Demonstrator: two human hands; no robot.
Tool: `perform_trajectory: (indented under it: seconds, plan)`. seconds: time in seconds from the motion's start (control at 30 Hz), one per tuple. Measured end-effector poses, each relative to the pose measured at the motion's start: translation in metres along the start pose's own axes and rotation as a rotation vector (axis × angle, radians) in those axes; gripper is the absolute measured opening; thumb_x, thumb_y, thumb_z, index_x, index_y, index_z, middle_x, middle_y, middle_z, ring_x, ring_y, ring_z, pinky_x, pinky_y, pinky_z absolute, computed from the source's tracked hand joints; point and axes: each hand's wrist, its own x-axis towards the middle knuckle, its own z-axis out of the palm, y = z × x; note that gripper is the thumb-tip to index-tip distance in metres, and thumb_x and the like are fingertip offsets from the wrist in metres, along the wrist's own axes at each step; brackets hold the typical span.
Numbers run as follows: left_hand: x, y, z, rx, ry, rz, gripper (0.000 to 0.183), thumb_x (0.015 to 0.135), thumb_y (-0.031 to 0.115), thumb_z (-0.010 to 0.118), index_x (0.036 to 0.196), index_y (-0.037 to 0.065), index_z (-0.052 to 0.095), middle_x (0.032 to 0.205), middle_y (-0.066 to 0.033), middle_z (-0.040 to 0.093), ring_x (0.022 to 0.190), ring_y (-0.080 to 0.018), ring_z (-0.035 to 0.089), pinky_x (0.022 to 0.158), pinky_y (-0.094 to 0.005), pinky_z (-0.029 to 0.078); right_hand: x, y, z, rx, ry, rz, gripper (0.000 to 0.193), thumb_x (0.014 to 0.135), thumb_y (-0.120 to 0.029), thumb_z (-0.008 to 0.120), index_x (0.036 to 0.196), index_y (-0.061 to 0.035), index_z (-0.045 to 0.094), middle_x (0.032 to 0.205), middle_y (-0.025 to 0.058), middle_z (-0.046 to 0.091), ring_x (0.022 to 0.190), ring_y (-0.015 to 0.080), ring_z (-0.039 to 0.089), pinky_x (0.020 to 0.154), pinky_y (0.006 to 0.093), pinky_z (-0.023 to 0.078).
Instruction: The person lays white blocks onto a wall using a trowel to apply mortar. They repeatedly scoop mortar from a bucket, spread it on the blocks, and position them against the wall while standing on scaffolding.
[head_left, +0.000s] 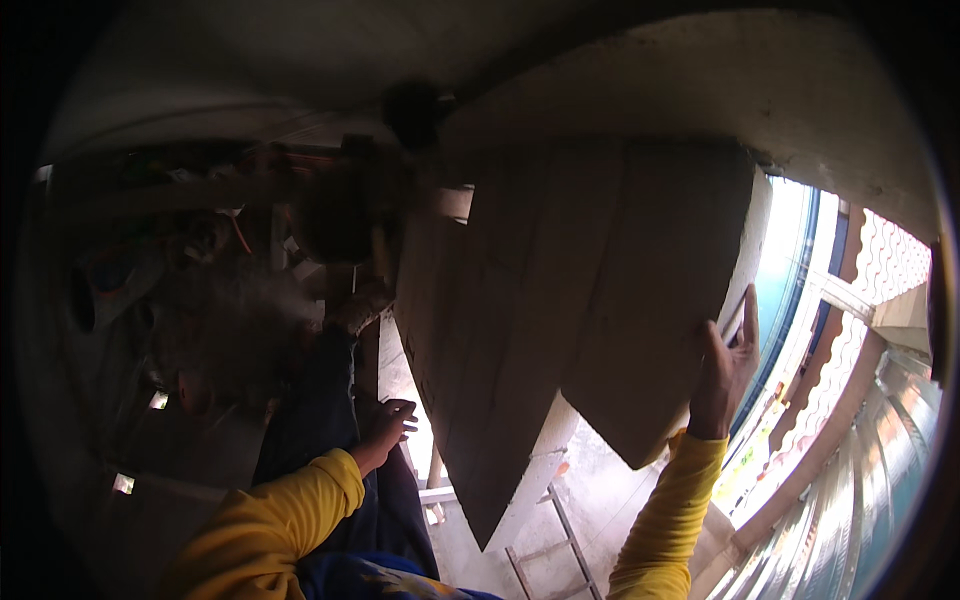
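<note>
A large grey slab-like block (530, 270) with a rough face fills the middle, its lower edge cut into two points with a notch between. At its right edge is my right hand (728, 375), thumb and fingers stretched apart against the border. My left hand (388, 430) is left of the block, beside a bright gap, with its fingers half bent and apart and nothing visible in them. Yellow sleeves cover both my arms. My dark-trousered leg (310, 420) reaches up past the left hand to a dim foot (362, 305).
Far below stands a ladder-like frame (560, 545) on a pale floor. Corrugated metal sheets (840, 500) and a wavy-edged roof (895, 255) lie outside at the right. Shadowed clutter (200, 270) is at the left. A curved grey surface (700, 70) hangs overhead.
</note>
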Motion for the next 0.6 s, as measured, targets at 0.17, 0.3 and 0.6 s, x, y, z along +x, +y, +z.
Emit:
perform_trajectory:
  seconds: [0.17,0.3,0.6]
  plan:
    - [0.0,-0.003,0.006,-0.022,0.016,0.01,0.038,0.106,0.04,0.064,0.129,0.01,0.066,0.106,-0.0045,0.074,0.089,-0.0141,0.071,0.075,-0.0307,0.052,0.002,-0.01,0.002,-0.008,0.023,0.031,0.087,0.085,-0.01,0.074,0.161,0.0093,0.037,0.151,0.0293,0.053,0.106,0.0237,0.072,0.098,0.0347,0.058]
    - [0.002,-0.01,0.005,-0.022,0.008,-0.02,0.041,0.105,0.042,0.064,0.132,0.011,0.064,0.106,-0.0038,0.073,0.091,-0.0142,0.07,0.076,-0.0311,0.053,0.006,-0.001,0.0,-0.018,0.031,0.001,0.085,0.086,-0.011,0.074,0.161,0.0095,0.037,0.15,0.0304,0.054,0.094,0.0214,0.074,0.094,0.0331,0.059]
    - [0.002,-0.017,0.014,-0.036,0.015,-0.041,0.04,0.105,0.042,0.064,0.13,0.011,0.065,0.106,-0.0029,0.072,0.091,-0.0145,0.07,0.079,-0.0311,0.053,0.006,0.006,-0.004,-0.041,0.02,-0.006,0.084,0.088,-0.015,0.075,0.16,0.0096,0.039,0.141,0.0279,0.062,0.101,0.0224,0.073,0.097,0.0335,0.058]
